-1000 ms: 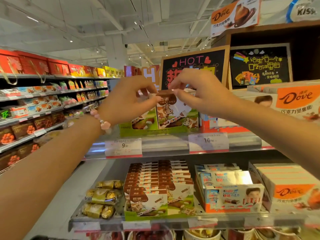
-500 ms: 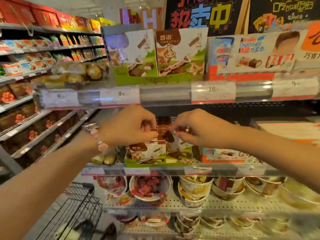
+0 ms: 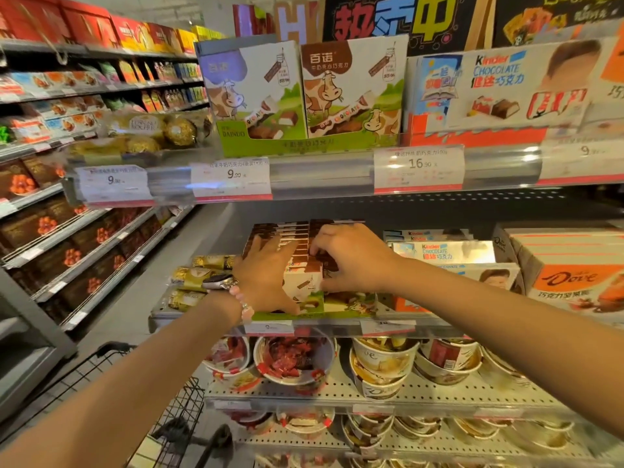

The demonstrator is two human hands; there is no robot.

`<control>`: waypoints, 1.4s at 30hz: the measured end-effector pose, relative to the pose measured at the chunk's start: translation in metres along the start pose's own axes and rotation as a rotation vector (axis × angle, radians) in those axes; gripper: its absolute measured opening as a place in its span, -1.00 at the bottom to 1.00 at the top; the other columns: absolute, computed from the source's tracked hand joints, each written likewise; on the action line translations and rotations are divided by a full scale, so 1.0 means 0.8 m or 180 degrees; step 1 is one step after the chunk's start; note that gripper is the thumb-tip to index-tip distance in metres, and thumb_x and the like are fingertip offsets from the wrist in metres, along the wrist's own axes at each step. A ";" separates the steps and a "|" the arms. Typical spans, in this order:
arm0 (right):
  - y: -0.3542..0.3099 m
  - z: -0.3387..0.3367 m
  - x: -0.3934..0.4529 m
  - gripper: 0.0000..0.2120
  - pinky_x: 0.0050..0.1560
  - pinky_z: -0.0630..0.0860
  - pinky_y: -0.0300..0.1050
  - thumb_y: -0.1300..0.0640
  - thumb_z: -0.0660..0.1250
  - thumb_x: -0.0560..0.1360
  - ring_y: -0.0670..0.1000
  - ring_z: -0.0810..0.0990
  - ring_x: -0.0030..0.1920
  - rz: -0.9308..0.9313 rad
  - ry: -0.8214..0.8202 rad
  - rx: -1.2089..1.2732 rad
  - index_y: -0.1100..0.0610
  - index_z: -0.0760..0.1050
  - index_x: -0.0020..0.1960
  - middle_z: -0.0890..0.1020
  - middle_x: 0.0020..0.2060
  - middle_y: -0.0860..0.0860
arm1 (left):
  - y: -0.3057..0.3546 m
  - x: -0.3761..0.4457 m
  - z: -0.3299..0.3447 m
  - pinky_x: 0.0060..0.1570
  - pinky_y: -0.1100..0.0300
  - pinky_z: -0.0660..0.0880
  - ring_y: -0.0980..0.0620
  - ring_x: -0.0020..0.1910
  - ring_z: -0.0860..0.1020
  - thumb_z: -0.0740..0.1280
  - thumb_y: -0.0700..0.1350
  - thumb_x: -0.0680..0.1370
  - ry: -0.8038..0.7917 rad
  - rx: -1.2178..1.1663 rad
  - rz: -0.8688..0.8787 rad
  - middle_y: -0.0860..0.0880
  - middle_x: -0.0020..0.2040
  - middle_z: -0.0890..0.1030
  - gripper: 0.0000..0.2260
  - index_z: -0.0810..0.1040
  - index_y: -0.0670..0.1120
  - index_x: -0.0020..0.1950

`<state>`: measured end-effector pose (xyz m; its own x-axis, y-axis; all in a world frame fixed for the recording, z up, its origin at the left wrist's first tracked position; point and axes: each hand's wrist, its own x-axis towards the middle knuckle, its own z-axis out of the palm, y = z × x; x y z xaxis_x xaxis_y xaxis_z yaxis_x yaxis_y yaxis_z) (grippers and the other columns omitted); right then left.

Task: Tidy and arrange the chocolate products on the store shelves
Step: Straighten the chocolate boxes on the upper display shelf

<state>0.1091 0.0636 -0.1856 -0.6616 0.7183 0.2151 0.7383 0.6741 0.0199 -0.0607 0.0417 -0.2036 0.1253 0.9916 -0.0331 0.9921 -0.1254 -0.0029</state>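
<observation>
Fingers (image 3: pixel 270 246) of the left hand (image 3: pixel 266 278) lie straight and spread, pressed flat on the tops of the cow boxes (image 3: pixel 304 282) in the left stack of the green tray (image 3: pixel 337 310); they grasp nothing. The right hand (image 3: pixel 354 256) is beside it, its fingers curled down over the tops of the right stack, apparently pinching or nudging one box into line (what exactly sits between the tips is hidden).

These boxes sit on the middle shelf (image 3: pixel 331 327), between the gold packs (image 3: pixel 192 276) on the left and the Kinder boxes (image 3: pixel 452 251) on the right, with the Dove cartons (image 3: pixel 570 282) further right.

As for progress: the two stacks look fairly even, their brown tops running back in neat rows, so this tray seems close to done, with only a last squaring of the front boxes left. On the top shelf (image 3: pixel 320 170) the upright cow boxes and Kinder cartons stand facing forward and appear orderly. The gold packs on the middle shelf lie somewhat askew and probably need straightening next. The tubs (image 3: pixel 293 361) on the lower shelves look loosely piled, though whether they count as part of the job I cannot tell. A cart (image 3: pixel 175 420) stands below at the left.
</observation>
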 end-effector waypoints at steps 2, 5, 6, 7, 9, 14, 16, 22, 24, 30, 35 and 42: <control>-0.002 0.001 0.004 -0.57 0.11 0.33 -0.10 -0.13 0.42 0.37 -0.02 0.49 0.07 -0.0062 0.0005 0.0012 0.00 0.48 0.17 0.53 0.08 -0.06 | -0.002 -0.003 0.001 0.43 -0.22 -0.11 -0.11 0.52 -0.16 0.43 0.23 0.34 -0.0080 0.0150 0.0196 0.00 0.55 -0.13 -0.04 -0.14 0.15 0.52; -0.003 0.003 0.006 -0.51 0.07 0.33 -0.09 -0.29 0.38 0.35 -0.04 0.47 0.00 -0.0077 -0.0040 0.0105 0.00 0.49 0.12 0.51 0.03 -0.06 | -0.014 0.003 0.007 0.46 -0.16 -0.13 -0.02 0.52 -0.13 0.36 0.22 0.43 0.0003 -0.0097 0.0635 0.05 0.55 -0.08 -0.23 0.00 0.18 0.51; -0.004 0.004 0.006 -0.49 0.06 0.34 -0.08 -0.33 0.36 0.34 -0.04 0.47 -0.03 -0.0062 -0.0018 0.0103 0.01 0.49 0.11 0.50 0.01 -0.06 | -0.020 0.006 0.007 0.46 -0.16 -0.06 -0.01 0.52 -0.07 0.36 0.21 0.43 0.0080 -0.0368 0.0814 0.05 0.55 0.00 -0.28 0.08 0.20 0.49; -0.005 0.005 0.007 -0.50 0.05 0.37 -0.09 -0.33 0.35 0.35 -0.04 0.47 -0.04 -0.0041 0.0008 0.0106 0.01 0.50 0.10 0.50 0.01 -0.06 | -0.029 0.009 0.007 0.46 -0.15 0.03 0.00 0.52 0.01 0.37 0.20 0.42 0.0112 -0.0655 0.0942 0.04 0.53 0.09 -0.33 0.16 0.22 0.46; -0.007 0.007 0.008 -0.56 0.01 0.43 -0.11 -0.25 0.37 0.38 -0.03 0.48 -0.04 0.0021 0.0024 0.0192 0.04 0.51 0.09 0.51 0.02 -0.04 | -0.041 0.010 0.002 0.43 -0.02 0.18 0.06 0.47 0.17 0.44 0.11 0.41 0.0069 -0.1042 0.1102 0.08 0.49 0.24 -0.38 0.28 0.20 0.42; -0.005 0.007 0.001 -0.65 -0.03 0.42 -0.20 -0.05 0.36 0.47 0.00 0.53 0.05 -0.0018 -0.0058 0.0417 0.04 0.53 0.21 0.57 0.11 -0.02 | -0.051 0.005 -0.015 0.22 0.61 0.02 0.40 0.32 0.11 0.39 0.17 0.33 -0.0249 -0.1409 0.1350 0.38 0.31 0.17 -0.40 0.33 0.19 0.35; -0.002 0.005 -0.005 -0.63 0.07 0.44 -0.17 0.01 0.36 0.49 0.00 0.53 0.14 -0.0061 -0.0079 0.0525 0.03 0.50 0.28 0.57 0.17 -0.03 | -0.055 0.006 -0.014 0.17 0.67 0.01 0.39 0.32 0.12 0.35 0.22 0.31 -0.0240 -0.1360 0.1348 0.35 0.33 0.17 -0.39 0.34 0.20 0.34; 0.019 -0.001 -0.024 -0.64 0.15 0.48 -0.10 0.07 0.38 0.47 0.00 0.53 0.14 -0.0018 0.0008 0.0392 0.06 0.50 0.25 0.54 0.17 -0.02 | -0.071 0.009 -0.004 0.38 0.23 0.23 0.23 0.36 0.29 0.38 0.25 0.34 0.0289 -0.1137 0.1271 0.22 0.36 0.34 -0.44 0.36 0.21 0.30; 0.029 -0.002 -0.031 -0.66 0.12 0.50 -0.10 0.05 0.40 0.46 -0.02 0.53 0.10 0.0091 -0.0082 0.0342 0.04 0.52 0.22 0.56 0.14 -0.03 | -0.073 0.010 0.003 0.38 0.29 0.20 0.25 0.37 0.26 0.45 -0.02 0.41 0.0408 -0.1036 0.1370 0.22 0.36 0.32 -0.46 0.31 0.20 0.33; 0.052 -0.006 -0.053 -0.64 0.06 0.54 -0.11 -0.03 0.41 0.44 -0.06 0.56 0.10 0.0334 -0.0114 0.0186 -0.05 0.53 0.23 0.59 0.15 -0.11 | -0.082 0.013 0.004 0.30 0.56 -0.01 0.30 0.40 0.14 0.37 -0.29 0.48 0.0268 -0.0784 0.1516 0.26 0.38 0.21 -0.38 0.21 0.18 0.38; 0.049 -0.004 -0.048 -0.65 0.02 0.56 -0.11 0.02 0.43 0.43 -0.02 0.59 0.04 0.0506 -0.0117 0.0267 -0.01 0.54 0.21 0.63 0.08 -0.06 | -0.084 0.011 0.000 0.26 0.63 -0.06 0.30 0.40 0.10 0.30 -0.38 0.49 0.0129 -0.0654 0.1576 0.23 0.41 0.19 -0.34 0.15 0.15 0.40; 0.041 -0.007 -0.040 -0.67 -0.02 0.56 -0.06 0.03 0.38 0.46 0.04 0.59 0.05 0.0406 -0.0038 -0.0099 -0.03 0.50 0.22 0.62 0.08 -0.04 | -0.080 0.008 0.000 0.39 0.42 -0.01 0.23 0.44 0.08 0.31 -0.14 0.52 0.0160 -0.0542 0.1714 0.14 0.45 0.15 -0.44 0.12 0.17 0.40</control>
<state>0.1548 0.0617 -0.1867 -0.5635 0.8000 0.2060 0.8202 0.5716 0.0234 -0.1236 0.0564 -0.2036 0.6099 0.7900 0.0624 0.7748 -0.6110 0.1625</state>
